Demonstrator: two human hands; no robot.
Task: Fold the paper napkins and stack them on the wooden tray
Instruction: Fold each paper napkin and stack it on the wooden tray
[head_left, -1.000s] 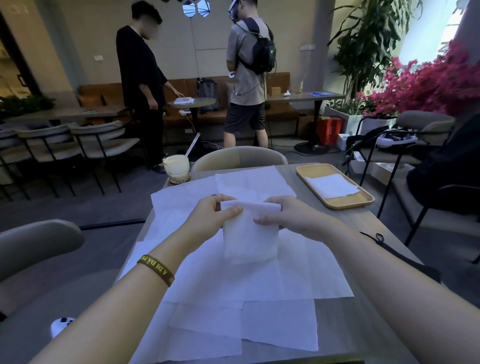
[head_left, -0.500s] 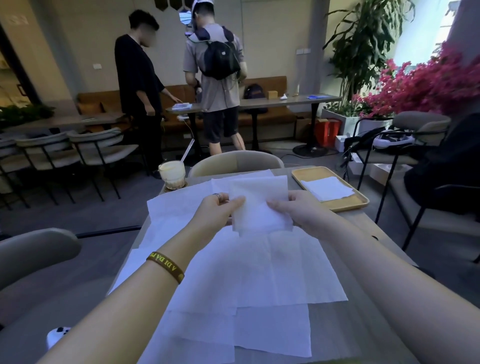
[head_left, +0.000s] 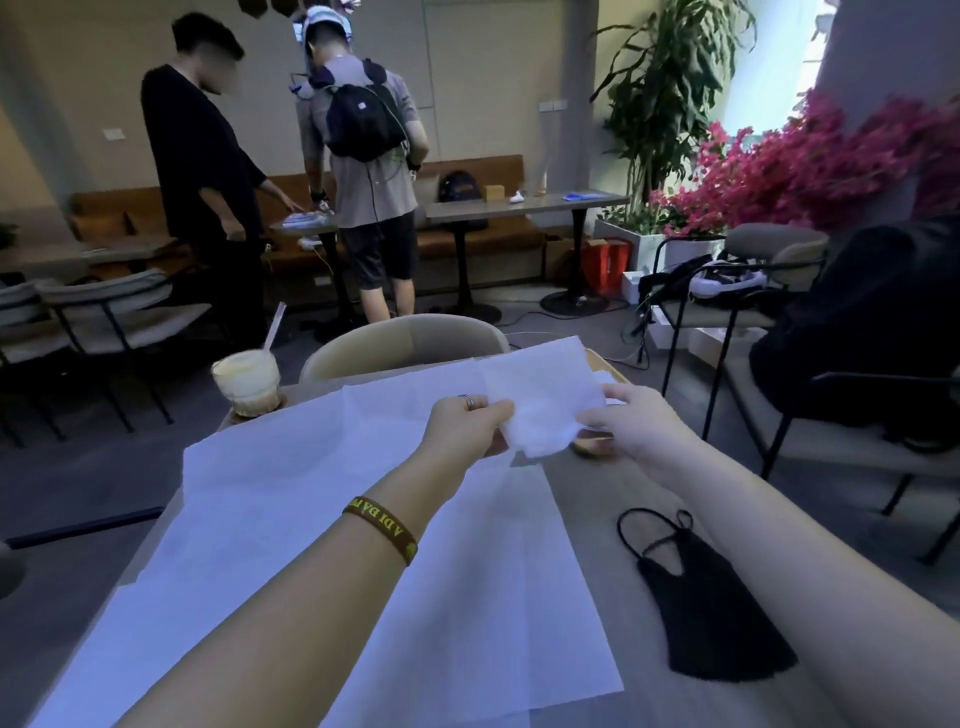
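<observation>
Only one legible text was noted: yellow capital letters on the dark brown wristband (head_left: 382, 527) worn on the left forearm, reading "A DI DA" before the band curved out of sight; the rest was unreadable. A small pale patch on the black backpack (head_left: 362, 120) was too blurred to read.

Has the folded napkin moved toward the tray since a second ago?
Yes. The folded napkin, held by both the left hand and the right hand, has gone from over the spread sheets to the wooden tray, now covering most of it.
</observation>
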